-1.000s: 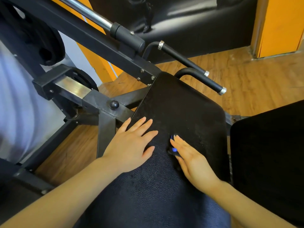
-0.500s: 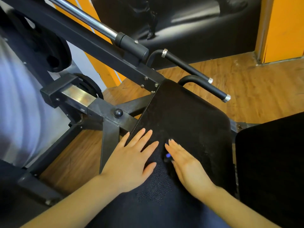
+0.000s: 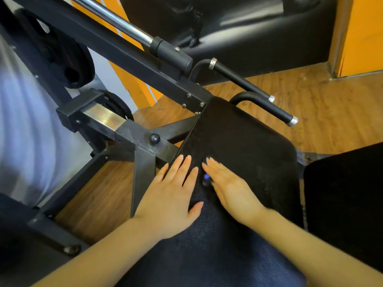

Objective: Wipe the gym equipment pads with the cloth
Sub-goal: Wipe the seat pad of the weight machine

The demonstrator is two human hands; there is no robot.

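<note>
No box, bin or other container shows in the view, so the account begins with the pad (image 3: 238,141). It is a black, rough-surfaced cushion fixed on the black metal frame (image 3: 132,133) of a gym machine, and it slopes away from the camera. A dark blue cloth (image 3: 209,245) lies over the near part of the pad and reaches down toward the bottom edge of the view.

The left hand (image 3: 172,195) lies flat, palm down, on the left side of the pad. Its fingers are straight and a little spread, the thumb points out to the right, and the fingertips reach the bare black surface just past the far edge of the cloth. The right hand (image 3: 228,185) lies just beside it, also palm down with straight fingers held close together, pressing on the cloth where it meets the pad. Neither hand is curled around anything. Between the two hands, touching the right hand, a small thing with a blue spot (image 3: 206,177) sits on the pad; what it is cannot be told.

Behind the pad, two black handles (image 3: 267,108) with silver ends stick out to the right. To the right of the pad stands a second black cushion (image 3: 344,195). Under the machine is a wooden floor (image 3: 323,112).
</note>
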